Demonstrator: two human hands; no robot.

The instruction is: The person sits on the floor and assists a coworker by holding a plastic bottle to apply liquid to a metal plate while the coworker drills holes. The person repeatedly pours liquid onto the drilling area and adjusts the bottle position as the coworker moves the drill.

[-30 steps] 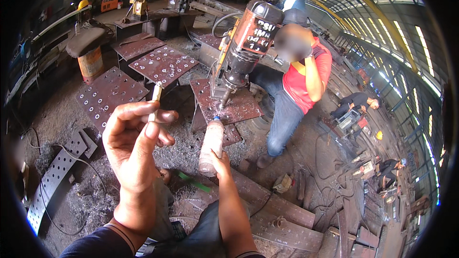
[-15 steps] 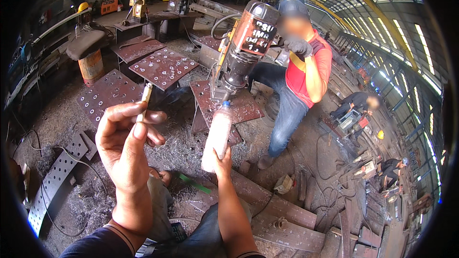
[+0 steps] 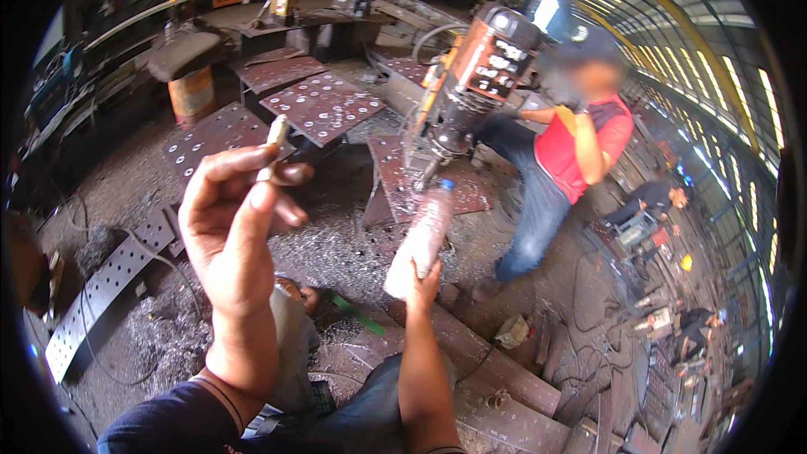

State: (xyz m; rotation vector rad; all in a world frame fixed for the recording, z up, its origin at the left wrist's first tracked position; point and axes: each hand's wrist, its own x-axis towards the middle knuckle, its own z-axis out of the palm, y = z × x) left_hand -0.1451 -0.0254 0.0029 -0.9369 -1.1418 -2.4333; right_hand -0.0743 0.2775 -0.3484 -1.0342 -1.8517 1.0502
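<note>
Twelve o'clock is taken as straight ahead of the wearer.

Nearest, at eleven o'clock, the left hand (image 3: 239, 227) is raised. Its grip pinches a short white stick (image 3: 276, 141) between thumb and fingers; whether chalk or cigarette cannot be determined.

Between twelve and one, the right hand (image 3: 423, 284) is wrapped around the lower end of a clear plastic bottle (image 3: 424, 231). The bottle is tilted, its blue cap (image 3: 446, 185) uppermost and just beside the drill bit (image 3: 429, 170); contact cannot be confirmed. No liquid is seen leaving the cap.

Beyond, at one o'clock, the drill (image 3: 487, 67) stands over a brown steel plate (image 3: 471, 195). Pale shavings lie on that plate, which in my judgement indicates cutting there is begun; with the drill in place over it, I judge this plate unfinished. The number of holes outstanding cannot be read.

Also at one, farther out, a co-worker in a red top (image 3: 580, 134) sits beside the drill.

At twelve and eleven, a ringed plate (image 3: 324, 109) and a second ringed plate (image 3: 217, 136) carry many white-circled spots. These appear the more advanced pieces, though whether each spot is drilled through is not verifiable.
</note>
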